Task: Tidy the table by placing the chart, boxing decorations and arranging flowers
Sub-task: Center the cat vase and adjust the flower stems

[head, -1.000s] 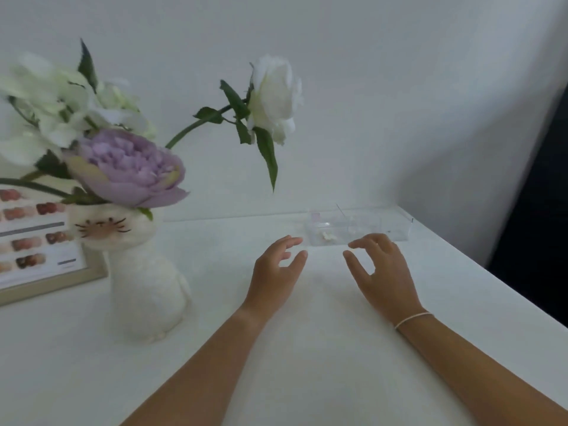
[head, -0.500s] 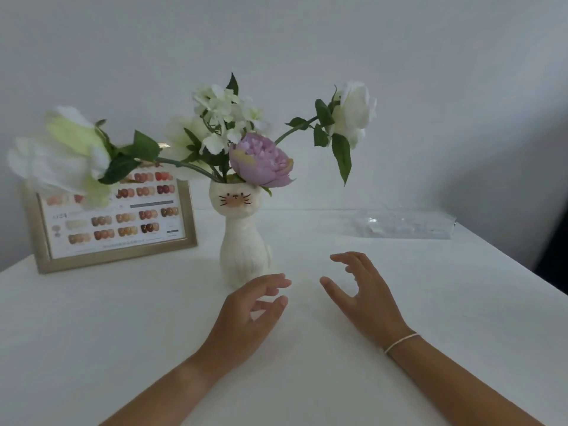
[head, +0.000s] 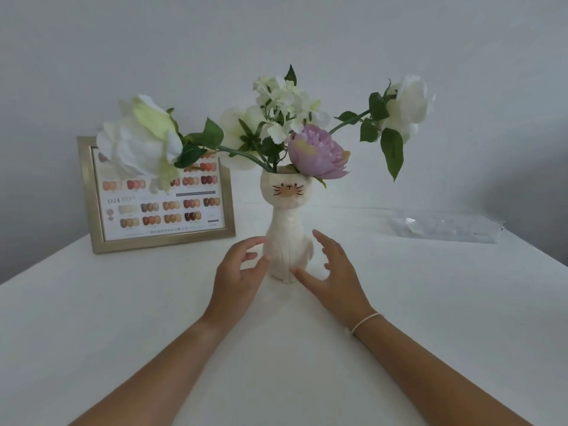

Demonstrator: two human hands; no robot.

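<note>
A white cat-shaped vase (head: 289,238) stands mid-table, holding a purple peony (head: 316,153), white roses (head: 410,107) and small white blossoms. My left hand (head: 238,276) hovers just left of the vase base with spread, relaxed fingers and grips nothing. Just right of the base, my right hand (head: 333,273) is equally spread and holds nothing. A gold-framed colour chart (head: 159,207) leans upright against the wall at the back left, partly hidden by a large white flower (head: 138,142). A clear plastic box (head: 445,227) lies at the back right.
The white table (head: 123,318) ends at the wall behind; its right edge falls away past the box. A thin white bracelet (head: 365,321) circles my right wrist. Flower stems reach wide to both sides above the vase.
The view swung left from the clear box to the vase. Both hands left the box area and now flank the vase base, closer to it than half a second ago.
</note>
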